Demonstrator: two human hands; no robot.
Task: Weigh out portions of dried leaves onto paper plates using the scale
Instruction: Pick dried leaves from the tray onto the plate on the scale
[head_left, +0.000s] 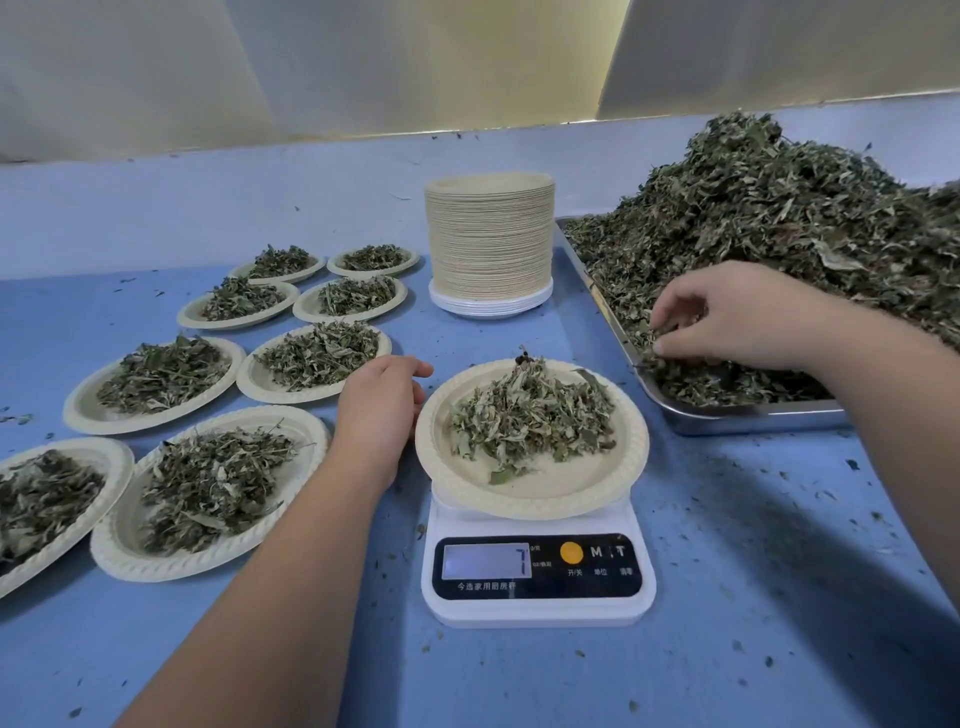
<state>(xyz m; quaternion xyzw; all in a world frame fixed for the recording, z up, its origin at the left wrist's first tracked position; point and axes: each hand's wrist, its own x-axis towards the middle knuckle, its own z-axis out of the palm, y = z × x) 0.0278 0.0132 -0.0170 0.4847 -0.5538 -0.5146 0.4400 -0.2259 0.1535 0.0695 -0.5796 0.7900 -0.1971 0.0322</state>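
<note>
A white digital scale (537, 608) stands at the centre of the blue table, its display showing 7. On it sits a paper plate (545, 491) with a small heap of dried leaves (530, 415). My left hand (379, 410) rests on the table against the plate's left rim, fingers loosely curled and holding nothing. My right hand (727, 317) reaches into the big pile of dried leaves (779, 223) on the metal tray (753, 418) at the right, its fingers pinching some leaves.
Several filled paper plates (124, 525) lie in rows on the left of the table. A tall stack of paper plates (489, 234) stands behind the scale. Leaf crumbs litter the blue tabletop (753, 571). A wall rises at the back.
</note>
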